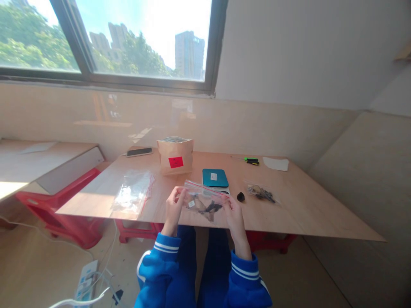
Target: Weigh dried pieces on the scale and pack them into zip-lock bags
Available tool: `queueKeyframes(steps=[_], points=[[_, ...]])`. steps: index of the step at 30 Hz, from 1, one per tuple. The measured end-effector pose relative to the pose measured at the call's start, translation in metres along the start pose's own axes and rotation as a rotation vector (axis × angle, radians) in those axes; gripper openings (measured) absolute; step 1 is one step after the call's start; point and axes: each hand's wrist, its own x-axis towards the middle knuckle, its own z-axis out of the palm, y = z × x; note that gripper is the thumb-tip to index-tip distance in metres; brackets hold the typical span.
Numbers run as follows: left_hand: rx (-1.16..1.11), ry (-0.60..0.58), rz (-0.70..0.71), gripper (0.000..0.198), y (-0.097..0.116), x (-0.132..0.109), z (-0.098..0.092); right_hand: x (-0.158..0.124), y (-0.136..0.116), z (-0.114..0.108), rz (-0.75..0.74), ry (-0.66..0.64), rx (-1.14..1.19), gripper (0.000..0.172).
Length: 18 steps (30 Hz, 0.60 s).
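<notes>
Between my hands, at the table's front edge, is a clear zip bag (205, 206) with a red strip along its top. Dark and tan dried pieces and a small white packet show through the plastic. My left hand (175, 206) pinches its upper left corner, and my right hand (231, 209) grips the upper right corner. Just behind the bag sits a small scale with a teal top (215, 177) bearing a white label; the bag hides part of its front. A small black object (240, 196) lies to the right of the scale.
Another filled clear bag (261, 193) lies to the right. Flat clear bags (132, 192) are stacked at left. A kraft pouch (175, 156) with a red label stands behind, near a phone (139, 152). Screwdrivers (252, 161) and white paper (276, 164) lie back right. Red stools (73, 205) stand below.
</notes>
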Motion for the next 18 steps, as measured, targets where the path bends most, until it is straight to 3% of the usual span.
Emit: queueKeyframes(steps=[3, 6, 12, 18], points=[[-0.044, -0.056, -0.035, 0.031, 0.008, -0.003, 0.005, 0.002, 0.002, -0.001, -0.004, 0.084, 0.008, 0.039], [-0.059, -0.011, -0.032, 0.031, 0.015, -0.005, 0.012, 0.003, 0.003, 0.002, 0.011, 0.151, 0.074, 0.040], [-0.097, 0.157, 0.026, 0.031, 0.019, -0.011, 0.017, -0.003, 0.006, 0.008, 0.070, 0.085, 0.180, 0.046], [-0.106, 0.163, 0.006, 0.030, 0.019, -0.011, 0.016, -0.007, 0.002, 0.000, 0.001, 0.103, 0.157, 0.031]])
